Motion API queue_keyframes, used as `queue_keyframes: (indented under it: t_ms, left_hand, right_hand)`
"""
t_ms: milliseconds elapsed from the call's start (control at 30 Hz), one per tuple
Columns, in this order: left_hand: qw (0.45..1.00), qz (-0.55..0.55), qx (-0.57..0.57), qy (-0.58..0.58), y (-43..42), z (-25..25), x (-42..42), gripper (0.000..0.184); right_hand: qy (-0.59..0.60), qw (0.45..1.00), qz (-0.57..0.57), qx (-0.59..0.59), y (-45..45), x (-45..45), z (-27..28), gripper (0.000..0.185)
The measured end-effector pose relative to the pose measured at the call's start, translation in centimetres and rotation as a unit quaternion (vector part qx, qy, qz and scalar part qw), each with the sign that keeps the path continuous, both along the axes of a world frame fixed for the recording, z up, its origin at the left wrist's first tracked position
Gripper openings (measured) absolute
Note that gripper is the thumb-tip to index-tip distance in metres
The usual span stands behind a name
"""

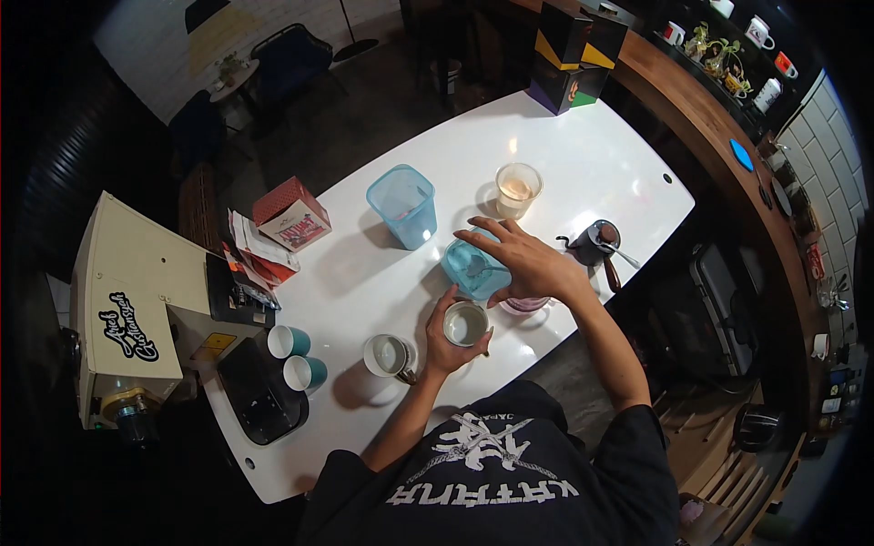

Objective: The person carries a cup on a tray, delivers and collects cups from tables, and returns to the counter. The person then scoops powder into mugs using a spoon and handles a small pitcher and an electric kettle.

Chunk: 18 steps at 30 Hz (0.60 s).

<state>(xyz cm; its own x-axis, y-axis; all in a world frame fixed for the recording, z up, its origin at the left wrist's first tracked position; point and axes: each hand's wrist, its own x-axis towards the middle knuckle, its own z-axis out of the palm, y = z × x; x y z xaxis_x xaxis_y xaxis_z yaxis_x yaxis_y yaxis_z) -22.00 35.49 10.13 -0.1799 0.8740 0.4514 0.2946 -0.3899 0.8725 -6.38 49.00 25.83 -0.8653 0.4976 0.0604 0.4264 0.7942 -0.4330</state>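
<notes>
Table (341, 291), white and glossy, runs diagonally across the middle of the frame and carries nearly everything. Cream machine (137, 300), left edge; neither hand is near it. Black boxes (574, 64), stacked upper right of centre, well apart from the hands. Right hand (535, 259), centre: fingers spread, thumb apart, over the smaller blue container (462, 280); rim contact can't be told, and no grip on anything shows. Left hand (444, 338), just below and left of that: curled round a small cup (465, 324), mouth up, thumb and fingers on opposite sides.

Tall blue container (401, 207), upper centre, upright, open at the top. Red box (291, 214), upper left, with packets (261, 250) beside it. Smaller blue container, open too, with a spoon-like thing inside, partly hidden. Clear cup (517, 191), above the right hand, has tan stuff in it. Mug (386, 355), left of the held cup, upright, contents unclear. Dark pot (589, 247), right of centre, with a metal spoon (624, 257) over it. Teal cups (300, 358), two, lower left, by the machine.

Progress, judged from layout: looks partway. Done: cup in the left hand, smaller blue container open close by, clear cup filled to some level. Not done, far as seen: nothing is passing between container and cup; mug and teal cups are untouched. Cup's fill level can't be read, so how much is left is unclear.
</notes>
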Motion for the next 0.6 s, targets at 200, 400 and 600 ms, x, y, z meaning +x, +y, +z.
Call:
queue_keyframes:
  t_ms: [200,400,600]
  left_hand:
    - [0.999,0.003,-0.022,-0.041,-0.2,0.7,0.3,0.096]
    - [0.999,0.022,0.017,-0.029,-0.2,-0.2,0.4,0.102]
    - [0.992,0.036,0.057,0.107,0.0,0.5,-0.5,0.104]
  right_hand:
    - [0.060,0.997,-0.036,-0.031,0.0,0.9,-0.8,0.106]
    - [0.083,0.991,-0.066,-0.087,-0.1,1.6,-1.3,0.087]
    - [0.175,0.975,-0.118,-0.065,-0.6,1.2,-2.6,0.054]
